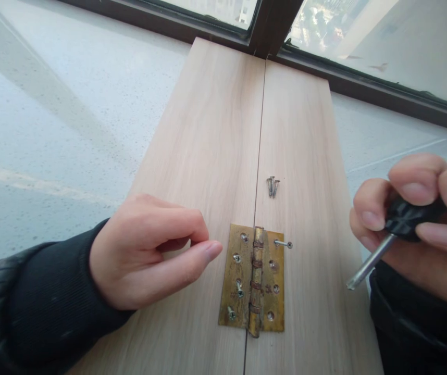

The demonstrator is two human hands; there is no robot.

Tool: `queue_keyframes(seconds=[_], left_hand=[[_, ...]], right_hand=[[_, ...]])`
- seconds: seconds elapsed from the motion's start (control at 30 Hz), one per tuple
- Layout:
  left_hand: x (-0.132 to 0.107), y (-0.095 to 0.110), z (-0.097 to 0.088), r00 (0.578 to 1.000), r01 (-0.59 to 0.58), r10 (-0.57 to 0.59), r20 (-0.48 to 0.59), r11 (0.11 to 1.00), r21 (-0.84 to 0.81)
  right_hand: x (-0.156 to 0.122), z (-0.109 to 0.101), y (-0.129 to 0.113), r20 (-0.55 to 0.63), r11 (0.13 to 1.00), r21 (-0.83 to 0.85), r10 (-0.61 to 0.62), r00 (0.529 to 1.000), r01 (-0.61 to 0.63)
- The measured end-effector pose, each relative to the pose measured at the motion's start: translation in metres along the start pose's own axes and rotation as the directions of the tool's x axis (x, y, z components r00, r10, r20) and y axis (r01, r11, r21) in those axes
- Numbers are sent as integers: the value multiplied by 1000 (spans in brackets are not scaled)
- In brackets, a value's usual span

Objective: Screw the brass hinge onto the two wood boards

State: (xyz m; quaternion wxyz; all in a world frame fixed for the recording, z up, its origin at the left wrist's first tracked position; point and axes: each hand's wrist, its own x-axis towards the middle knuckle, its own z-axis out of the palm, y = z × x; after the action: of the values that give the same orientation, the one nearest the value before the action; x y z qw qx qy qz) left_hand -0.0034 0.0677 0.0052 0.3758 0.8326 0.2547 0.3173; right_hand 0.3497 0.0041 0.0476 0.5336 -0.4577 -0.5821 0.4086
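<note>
A worn brass hinge (225, 281) lies unfolded over the seam between two pale wood boards. Screws sit in the holes of its left leaf, the lower ones standing proud and tilted. On the right leaf, one screw (284, 244) sticks out of the top hole, leaning right; the lower three holes have no screws. My left hand (157, 250) is beside the hinge's left edge, fingers curled in and thumb pointing at it, with nothing visible in it. To the right, my right hand (414, 224) grips a stubby screwdriver (372, 260) by its black handle, its tip pointing down-left, apart from the hinge.
A few loose screws (272, 187) lie together on the right board (297, 130) above the hinge. The left board (203, 114) reaches back to a dark window frame (270, 26). Speckled white stone (71, 104) spreads beneath the boards on both sides.
</note>
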Motion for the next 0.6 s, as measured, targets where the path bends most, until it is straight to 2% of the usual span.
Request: queue_keyframes(seconds=[0.1,0.17,0.3,0.47,0.6], left_hand=[[0,0,0,1000,-1,1,-5,1000,-8],[0,-1,1,1000,-10,9,-13,999,-44],[0,-4,4,999,-19,15,-38,995,-99],[-2,-6,7,998,-11,4,-56,992,-128],[-2,-6,7,998,-12,5,-56,992,-126]], right_hand=[[-2,19,-1,-196,996,-80,-48,979,33],[-1,30,5,-229,973,-197,-162,960,117],[1,32,18,-108,884,-345,-370,923,314],[-3,24,16,12,808,-455,-415,910,375],[-9,15,11,85,741,-584,-349,933,331]])
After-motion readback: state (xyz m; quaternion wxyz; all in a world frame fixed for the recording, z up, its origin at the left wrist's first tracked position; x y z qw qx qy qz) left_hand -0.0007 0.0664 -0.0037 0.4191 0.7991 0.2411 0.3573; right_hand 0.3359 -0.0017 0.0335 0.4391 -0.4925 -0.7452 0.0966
